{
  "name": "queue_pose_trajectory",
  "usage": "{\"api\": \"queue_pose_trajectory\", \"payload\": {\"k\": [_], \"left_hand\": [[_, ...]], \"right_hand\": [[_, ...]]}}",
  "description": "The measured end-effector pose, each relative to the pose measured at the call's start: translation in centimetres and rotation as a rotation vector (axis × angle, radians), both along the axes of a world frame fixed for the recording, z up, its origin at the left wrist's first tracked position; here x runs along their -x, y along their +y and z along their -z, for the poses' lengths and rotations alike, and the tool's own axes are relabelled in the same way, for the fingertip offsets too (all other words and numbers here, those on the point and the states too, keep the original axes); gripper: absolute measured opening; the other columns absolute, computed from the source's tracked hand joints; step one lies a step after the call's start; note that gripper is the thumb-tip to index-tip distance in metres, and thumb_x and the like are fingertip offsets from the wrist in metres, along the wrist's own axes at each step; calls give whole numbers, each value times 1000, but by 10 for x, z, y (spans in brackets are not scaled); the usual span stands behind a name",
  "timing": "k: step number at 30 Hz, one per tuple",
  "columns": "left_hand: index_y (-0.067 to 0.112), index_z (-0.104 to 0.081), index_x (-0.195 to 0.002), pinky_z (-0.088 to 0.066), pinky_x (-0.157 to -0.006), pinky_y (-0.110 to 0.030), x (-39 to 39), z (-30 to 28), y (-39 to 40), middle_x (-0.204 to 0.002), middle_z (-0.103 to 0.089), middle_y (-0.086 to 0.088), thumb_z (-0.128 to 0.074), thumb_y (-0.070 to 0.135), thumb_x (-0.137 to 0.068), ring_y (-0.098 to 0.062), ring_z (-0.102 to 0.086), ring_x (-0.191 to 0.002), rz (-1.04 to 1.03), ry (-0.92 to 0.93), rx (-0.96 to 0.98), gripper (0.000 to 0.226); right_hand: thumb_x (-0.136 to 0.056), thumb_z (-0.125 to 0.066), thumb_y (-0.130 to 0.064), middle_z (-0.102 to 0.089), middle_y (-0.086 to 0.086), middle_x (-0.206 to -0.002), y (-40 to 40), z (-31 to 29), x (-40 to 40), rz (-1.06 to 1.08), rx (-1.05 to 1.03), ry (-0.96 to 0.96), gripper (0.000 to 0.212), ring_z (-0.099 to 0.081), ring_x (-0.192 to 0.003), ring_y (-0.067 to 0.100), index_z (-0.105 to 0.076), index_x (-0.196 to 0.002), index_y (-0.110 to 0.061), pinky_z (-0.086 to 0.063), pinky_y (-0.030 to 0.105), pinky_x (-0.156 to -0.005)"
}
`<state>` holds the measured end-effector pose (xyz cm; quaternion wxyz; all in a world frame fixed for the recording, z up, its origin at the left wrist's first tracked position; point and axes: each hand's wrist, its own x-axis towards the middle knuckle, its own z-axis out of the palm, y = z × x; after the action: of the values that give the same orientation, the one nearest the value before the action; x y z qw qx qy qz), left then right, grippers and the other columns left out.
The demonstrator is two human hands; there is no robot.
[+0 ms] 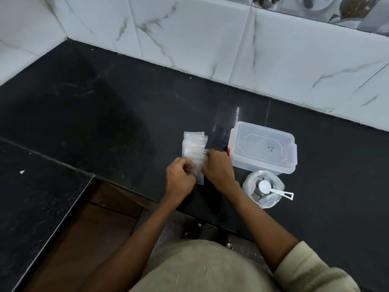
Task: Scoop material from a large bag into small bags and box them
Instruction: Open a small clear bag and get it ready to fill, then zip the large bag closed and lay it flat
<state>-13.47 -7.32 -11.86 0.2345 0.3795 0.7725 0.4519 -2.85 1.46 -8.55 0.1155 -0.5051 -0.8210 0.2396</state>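
I am looking down at a black counter [105, 114] that is running along a white marbled tile wall [210, 39], and both of my hands are meeting over a fanned stack of small clear bags [193, 144] that is lying flat on the stone. My left hand [181, 178] is curling nearly closed, the fingers folding in toward the palm, and it is pinching the left edge of one small bag [200, 175] that is hanging lower than the rest of the stack. My right hand [219, 165] is also closing into a loose fist, knuckles up, gripping the right edge of that same bag, with its fingertips touching the near end of the stack. The motion blur is making it hard to tell whether the bag's mouth is being pulled apart. Just beside my right hand, a clear plastic box [263, 148] with its lid on is sitting on the counter. Nearer to me than the box and touching it, the large bag [262, 189] is standing open with dark material inside, and a white scoop [271, 188] is resting across its mouth, bowl over the contents and handle sticking out to the right. My beige sleeve [315, 268] is showing on the right arm.
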Motion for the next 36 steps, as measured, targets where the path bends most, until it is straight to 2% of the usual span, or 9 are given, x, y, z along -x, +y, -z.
{"api": "queue_pose_trajectory", "payload": {"k": [4,7,12,15,18,23,29,32,36], "left_hand": [[15,-69,-84,-58,-73,-25,-9,13,-3,-90,-65,7,-73,-7,-70,-14,-67,-83,91,27,69,26],[20,-66,-87,-57,-75,-33,-14,12,-5,-92,-62,12,-71,-1,-75,-13,-64,-88,104,110,82,25],[18,-65,-87,-54,-67,-27,-41,-1,-7,-90,-63,9,-67,0,-79,-11,-61,-76,134,157,-37,20],[17,-66,-88,-53,-70,-24,-67,-3,-1,-85,-66,6,-68,2,-83,-9,-63,-76,233,58,-38,16],[13,-66,-100,-57,-79,-38,-95,-1,9,-89,-66,1,-70,12,-87,-14,-63,-79,322,-18,37,13],[11,-50,-134,-45,-103,-40,-135,-8,28,-127,-58,-6,-64,41,-93,-25,-57,-118,459,-21,370,52],[11,-60,-114,-47,-90,-36,-162,-16,40,-116,-67,-9,-51,36,-97,-27,-62,-106,365,-143,368,32],[14,-63,-111,-53,-91,-40,-172,-20,42,-109,-70,-5,-62,39,-90,-24,-65,-100,304,-154,368,33],[20,-63,-97,-61,-78,-43,-182,-18,46,-95,-71,-2,-68,35,-81,-25,-71,-84,229,-168,393,22]], "right_hand": [[-86,-63,-18,-74,12,-99,-15,7,-13,-32,-49,150,24,-70,-87,31,-66,-106,-6,-57,44,-75],[-81,-64,-6,-74,14,-99,-28,9,-34,-9,-132,215,33,-70,-89,31,-67,-114,-1,-57,40,-78],[-79,-66,5,-72,10,-89,-47,13,-93,214,-455,307,21,-65,-82,27,-74,-98,-3,-49,28,-79],[-78,-64,-3,-70,7,-90,-49,3,-138,445,-605,266,18,-59,-84,27,-73,-92,-7,-47,34,-78],[-77,-64,-14,-64,10,-102,-44,-2,-176,631,-478,129,26,-54,-93,30,-72,-101,-9,-48,44,-76],[-82,-66,-20,-62,12,-114,-36,4,-204,670,-118,-19,37,-53,-109,32,-66,-119,-13,-51,46,-87],[-81,-65,-12,-67,3,-95,-35,17,-217,607,-38,97,27,-62,-91,26,-69,-107,-16,-51,34,-80],[-78,-72,-6,-66,-3,-83,-33,17,-230,562,-16,168,22,-63,-80,20,-71,-96,-19,-54,36,-77],[-79,-80,0,-66,-4,-81,-29,13,-262,540,71,323,23,-61,-70,5,-77,-83,-23,-47,12,-68]]}}
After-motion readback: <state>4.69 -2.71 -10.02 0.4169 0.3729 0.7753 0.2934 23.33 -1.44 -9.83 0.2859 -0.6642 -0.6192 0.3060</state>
